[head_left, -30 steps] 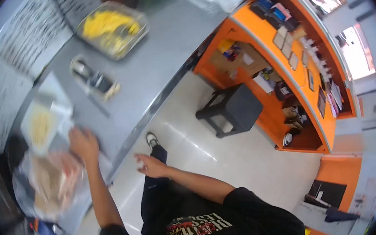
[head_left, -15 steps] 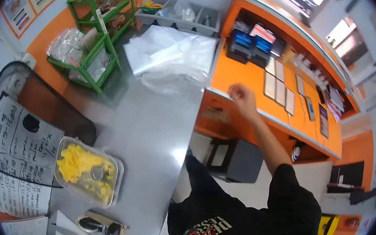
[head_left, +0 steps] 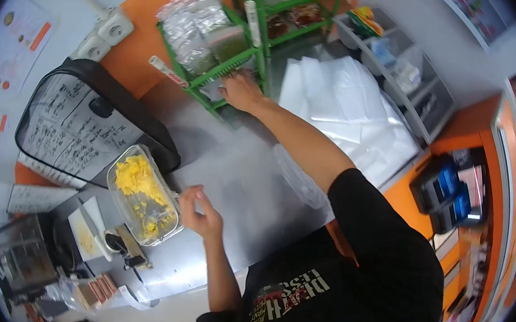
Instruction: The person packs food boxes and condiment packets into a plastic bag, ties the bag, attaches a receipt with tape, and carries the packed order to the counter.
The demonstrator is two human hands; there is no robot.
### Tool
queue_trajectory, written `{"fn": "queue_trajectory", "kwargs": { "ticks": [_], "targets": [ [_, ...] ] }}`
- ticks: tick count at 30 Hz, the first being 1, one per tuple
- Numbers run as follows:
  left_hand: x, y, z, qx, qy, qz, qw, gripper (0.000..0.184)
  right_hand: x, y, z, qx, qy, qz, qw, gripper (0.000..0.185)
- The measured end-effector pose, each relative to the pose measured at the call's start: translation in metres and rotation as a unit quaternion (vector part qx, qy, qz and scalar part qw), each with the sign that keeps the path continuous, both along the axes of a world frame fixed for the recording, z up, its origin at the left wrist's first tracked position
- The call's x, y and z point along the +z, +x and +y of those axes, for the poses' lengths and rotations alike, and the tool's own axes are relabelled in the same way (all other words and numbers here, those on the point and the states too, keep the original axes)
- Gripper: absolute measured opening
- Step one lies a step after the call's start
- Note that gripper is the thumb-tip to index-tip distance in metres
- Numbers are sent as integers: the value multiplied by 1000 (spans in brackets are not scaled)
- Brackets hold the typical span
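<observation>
My right hand reaches to the lower tier of the green plastic rack, over pale plastic packaging. Its fingertips are partly hidden at the rack, so any grip is unclear. Packed clear bags fill the tier above. My left hand hovers over the steel counter, fingers loosely bent and apart, with nothing visible in them. Just left of it sits a clear tub of yellow crumbly food, with a spoon-like utensil in the food.
White plastic bags lie on the steel counter, beside a grey divided tray. A dark-framed clear cover stands at the left. A knife rests on a white cutting board. Card terminals stand on the orange desk.
My view has turned left from the orange desk to the counter. My right hand has gone from the desk edge to the green rack. My left hand has come into view beside the tub.
</observation>
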State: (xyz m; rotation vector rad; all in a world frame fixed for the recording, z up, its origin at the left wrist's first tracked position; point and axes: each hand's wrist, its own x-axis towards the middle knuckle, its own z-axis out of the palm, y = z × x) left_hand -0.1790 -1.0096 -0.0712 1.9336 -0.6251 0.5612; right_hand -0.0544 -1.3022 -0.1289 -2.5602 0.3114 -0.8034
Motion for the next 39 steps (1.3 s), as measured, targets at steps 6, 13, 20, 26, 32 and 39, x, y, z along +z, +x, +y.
{"fn": "queue_trajectory", "kwargs": {
  "ticks": [6,13,20,26,32,39],
  "targets": [
    [-25,-6,-12,12,-17,96,995,6,-2,4,-6,-1,184,-1,983,15],
    [-28,64,-112,-62,14,73,995,24,27,-50,-3,54,384,-3,922,18],
    [-53,117,-188,-24,135,49,989,37,47,-108,-37,19,470,-87,878,10],
    [-28,156,-217,4,370,181,911,24,55,-135,-33,29,263,39,964,11],
    [-32,157,-212,28,334,119,935,8,47,-141,-35,39,256,61,964,15],
    [-26,122,-176,-55,120,22,991,4,49,-139,-31,39,286,9,958,16]
  ]
}}
